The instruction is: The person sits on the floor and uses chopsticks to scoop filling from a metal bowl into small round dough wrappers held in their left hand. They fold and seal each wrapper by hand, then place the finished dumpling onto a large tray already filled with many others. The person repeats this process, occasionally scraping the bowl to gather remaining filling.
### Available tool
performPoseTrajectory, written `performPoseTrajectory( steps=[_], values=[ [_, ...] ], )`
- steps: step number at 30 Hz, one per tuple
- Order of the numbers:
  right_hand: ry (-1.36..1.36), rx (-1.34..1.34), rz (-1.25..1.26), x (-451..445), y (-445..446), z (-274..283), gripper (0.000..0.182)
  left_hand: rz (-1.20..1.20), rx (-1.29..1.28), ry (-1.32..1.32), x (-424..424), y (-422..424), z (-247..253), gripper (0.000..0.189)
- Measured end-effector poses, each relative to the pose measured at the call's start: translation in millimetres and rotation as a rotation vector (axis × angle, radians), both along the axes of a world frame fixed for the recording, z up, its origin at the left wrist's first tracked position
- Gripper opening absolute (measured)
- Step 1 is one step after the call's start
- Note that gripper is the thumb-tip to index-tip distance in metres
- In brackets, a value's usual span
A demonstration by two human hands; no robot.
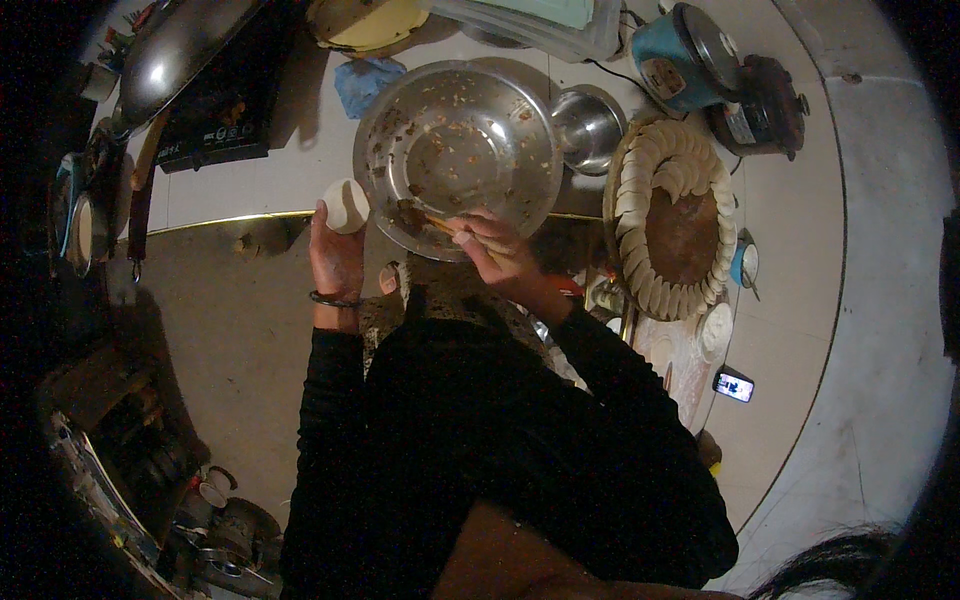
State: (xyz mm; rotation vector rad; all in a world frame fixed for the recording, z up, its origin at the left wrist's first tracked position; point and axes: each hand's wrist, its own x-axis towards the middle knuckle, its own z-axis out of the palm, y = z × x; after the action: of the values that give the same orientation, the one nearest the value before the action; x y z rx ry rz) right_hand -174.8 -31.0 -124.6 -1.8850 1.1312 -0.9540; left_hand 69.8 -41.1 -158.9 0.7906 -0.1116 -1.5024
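On the fingers of my left hand [337, 251] lies a round dough wrapper [346, 206], just left of a large steel basin [454, 154]. My right hand [491, 244] grips a thin stick-like utensil, likely chopsticks [441, 223], whose tip reaches into the near side of the basin. Bits of brown filling [409, 214] cling to the basin's wall and gather at its near left. To the right, a round board [679, 232] carries rings of folded dumplings [637, 262] along its rim.
Behind the basin are a blue cloth or bag [367, 84] and a small steel bowl [589, 131]. An induction cooker [217, 135] and wok [176, 64] stand left. Two cookers, one blue [667, 64], sit far right. A floured board [679, 360] and phone [733, 385] lie right.
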Motion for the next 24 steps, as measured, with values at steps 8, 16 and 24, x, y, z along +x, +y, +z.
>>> performPoseTrajectory(
  steps=[8, 16, 24],
  values=[
    [-0.191, 0.371, 0.044, -5, 1, -6, 0.029, 0.002, -0.014, -0.006, 1, 2, -3, 0.051],
    [-0.225, 0.398, -0.009, -2, 2, 8, 0.032, -0.04, 0.168, -0.137, 15, 30, 5, 0.053],
    [-0.43, 0.485, 0.011, 3, 7, 18, 0.035, -0.157, 0.147, -0.149, 4, 34, 7, 0.062]
  ],
)
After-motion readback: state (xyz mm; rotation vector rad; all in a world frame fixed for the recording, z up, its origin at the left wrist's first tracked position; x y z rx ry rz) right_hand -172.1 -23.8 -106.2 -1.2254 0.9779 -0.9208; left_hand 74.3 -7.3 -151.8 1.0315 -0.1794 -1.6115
